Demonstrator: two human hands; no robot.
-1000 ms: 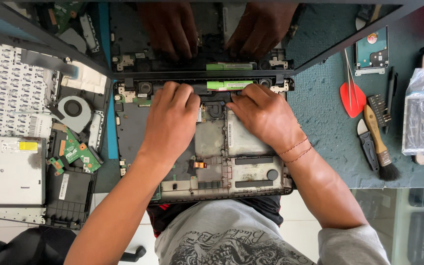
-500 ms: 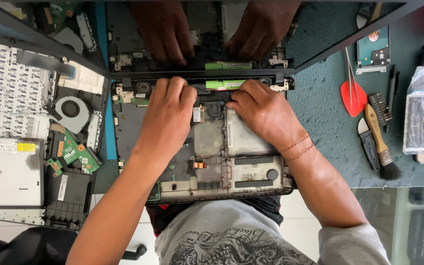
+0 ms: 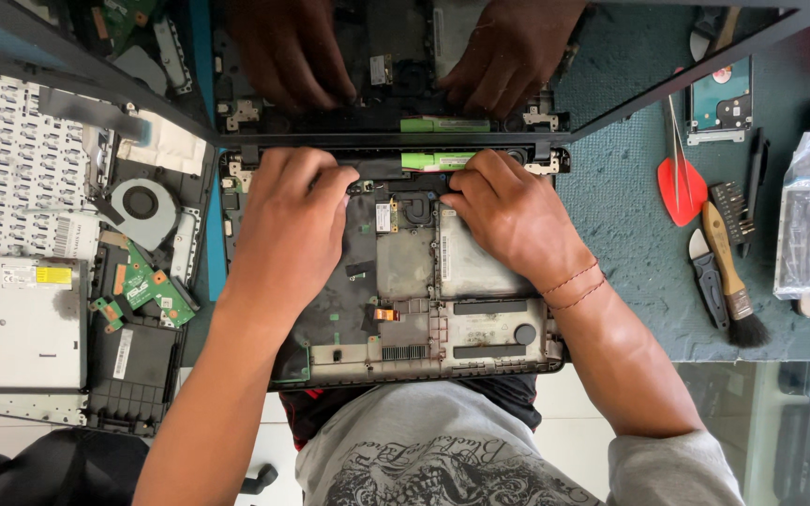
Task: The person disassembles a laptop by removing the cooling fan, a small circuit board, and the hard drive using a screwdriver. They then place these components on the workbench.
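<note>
Left hand (image 3: 288, 220) and right hand (image 3: 508, 211) pressing curled fingers, clasping nothing, onto opened grey-black plastic laptop base (image 3: 414, 300) on teal counter (image 3: 625, 234); hard prying likely cracking hinge edge.

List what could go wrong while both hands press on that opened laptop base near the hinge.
1. The left hand and right hand bear down on the laptop base at its hinge edge; the exposed frame might flex or crack.
2. The base overhangs the table edge toward the person's lap, so it could tip.
3. The brush and red pick lie close by the right forearm and could be swept aside.
</note>
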